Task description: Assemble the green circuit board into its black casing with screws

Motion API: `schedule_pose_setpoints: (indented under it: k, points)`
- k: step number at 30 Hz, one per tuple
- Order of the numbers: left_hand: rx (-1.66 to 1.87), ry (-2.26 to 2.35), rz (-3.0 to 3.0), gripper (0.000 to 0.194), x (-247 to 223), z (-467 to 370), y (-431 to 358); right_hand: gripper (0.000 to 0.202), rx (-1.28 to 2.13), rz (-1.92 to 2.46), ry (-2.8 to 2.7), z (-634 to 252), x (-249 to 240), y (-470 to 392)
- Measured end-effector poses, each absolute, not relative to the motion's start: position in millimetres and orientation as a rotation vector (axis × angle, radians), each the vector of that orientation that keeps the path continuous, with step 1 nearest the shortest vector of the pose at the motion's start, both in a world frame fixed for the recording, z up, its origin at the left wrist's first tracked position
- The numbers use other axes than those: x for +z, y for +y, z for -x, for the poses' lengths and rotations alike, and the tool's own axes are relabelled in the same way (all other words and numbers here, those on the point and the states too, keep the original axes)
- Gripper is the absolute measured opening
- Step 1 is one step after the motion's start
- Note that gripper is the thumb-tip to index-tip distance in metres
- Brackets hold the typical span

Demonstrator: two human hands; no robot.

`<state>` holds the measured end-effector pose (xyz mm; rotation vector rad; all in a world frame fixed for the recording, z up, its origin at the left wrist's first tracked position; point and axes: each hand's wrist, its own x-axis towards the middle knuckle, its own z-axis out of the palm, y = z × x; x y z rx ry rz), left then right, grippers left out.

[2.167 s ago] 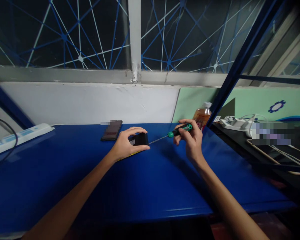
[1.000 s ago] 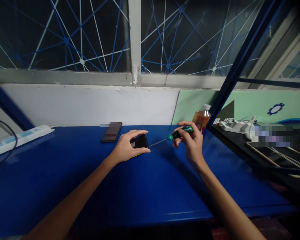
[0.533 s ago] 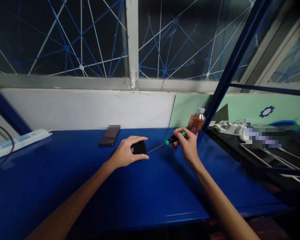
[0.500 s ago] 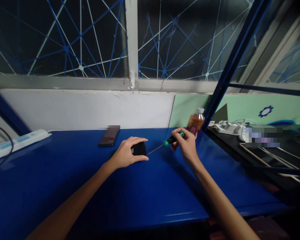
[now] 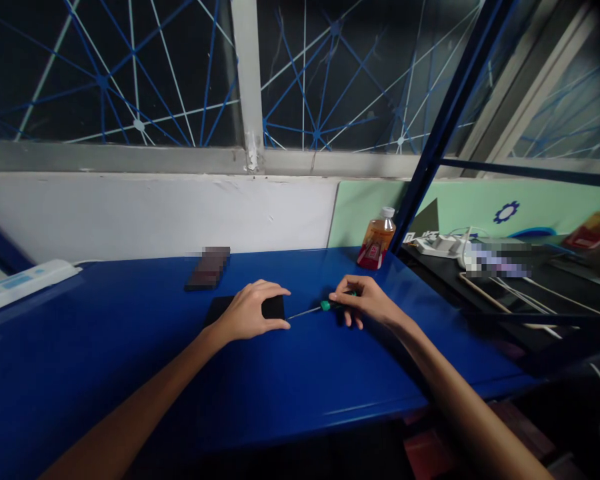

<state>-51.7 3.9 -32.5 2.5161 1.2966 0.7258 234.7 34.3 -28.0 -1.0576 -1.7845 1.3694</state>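
A flat black rectangular object [image 5: 274, 307] lies on the blue table; I cannot make out its exact kind. My left hand [image 5: 254, 308] straddles it from above, thumb and fingers gripping its two long sides and hiding its middle. In my right hand [image 5: 363, 300] is a screwdriver [image 5: 326, 305] with a black and green handle, pinched between thumb and fingers. Its thin shaft slopes down to the left, and the tip is at the near right corner of the black object, close to my left thumb. Whether the tip touches it I cannot tell.
Behind my left hand lies a dark phone [image 5: 207, 270]. A drink bottle [image 5: 377, 240] stands at the table's back right, beside a blue post [image 5: 425, 160]. A white power strip [image 5: 30, 283] is at left. Cables and a charger strip [image 5: 440, 245] lie on the black table at right.
The view has turned slightly to the right. My right hand has lowered, so the screwdriver lies flatter. The black object now shows on both sides of my left hand. An orange-red item has appeared far right.
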Motion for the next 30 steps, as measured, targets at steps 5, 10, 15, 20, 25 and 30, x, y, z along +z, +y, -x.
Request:
schedule_pose_setpoints:
  k: [5,10,15,20,25,30]
  points:
    - [0.674,1.286,-2.511,0.065,-32,52,4,0.036,1.253,1.089,-1.957,-237,-34,33]
    - [0.618,1.301,-2.617,0.064,-34,50,3,0.042,1.182,0.975,-2.038,-239,-38,38]
    - [0.55,1.327,-2.66,0.061,-34,46,1,0.042,1.278,1.089,-1.985,-244,-41,39]
    - [0.488,1.334,-2.703,0.062,-37,44,-1,0.04,1.238,1.133,-2.055,-244,-39,39]
    - [0.441,1.307,-2.713,0.059,-42,45,0,0.045,1.121,1.166,-2.141,-241,-35,37]
    - [0.451,1.307,-2.689,0.06,-42,45,0,0.04,1.065,1.14,-2.11,-239,-35,35]
